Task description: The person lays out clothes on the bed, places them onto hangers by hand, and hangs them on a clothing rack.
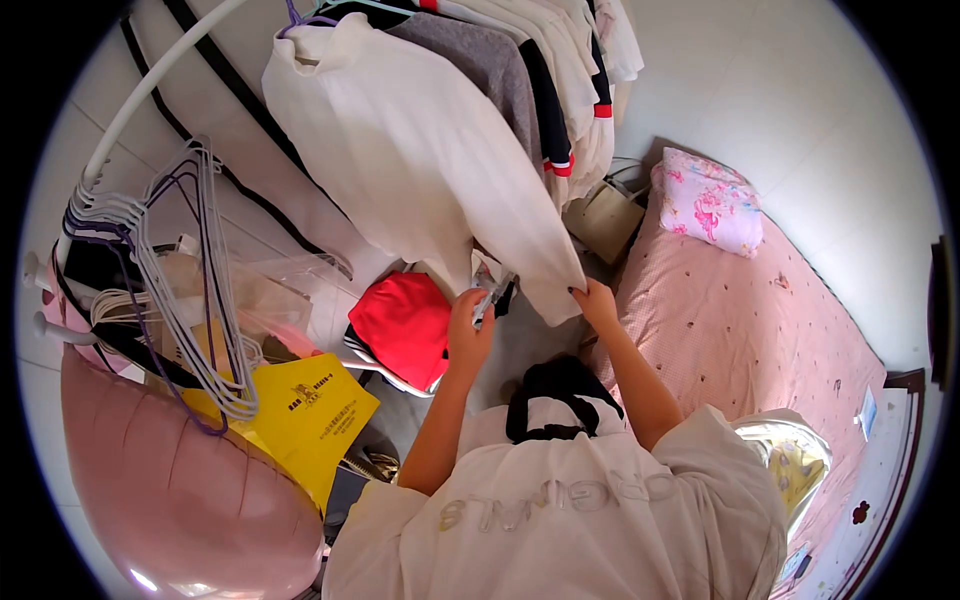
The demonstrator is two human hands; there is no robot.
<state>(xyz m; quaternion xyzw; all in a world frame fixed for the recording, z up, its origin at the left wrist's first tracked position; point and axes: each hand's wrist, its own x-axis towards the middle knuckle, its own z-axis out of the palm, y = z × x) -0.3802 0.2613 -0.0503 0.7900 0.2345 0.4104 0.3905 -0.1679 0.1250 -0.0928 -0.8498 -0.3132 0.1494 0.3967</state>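
A white long-sleeved top point(400, 130) hangs from a purple hanger point(305, 20) at the front of the clothes row. My right hand point(597, 303) pinches the edge of its sleeve near the cuff, and the sleeve is stretched toward me. My left hand point(472, 318) is closed round a small grey-and-clear object point(483, 305), too small to name, just below the top's lower part. Just left of that hand, red folded cloth point(402, 325) lies on a white-framed seat or rack.
More clothes point(560, 80) hang behind the top. Empty hangers point(200, 290) hang at left above a yellow bag point(315, 415) and a pink balloon point(190, 470). A bed point(740, 320) with a pink pillow point(710, 200) stands at right, a beige box point(603, 220) beside it.
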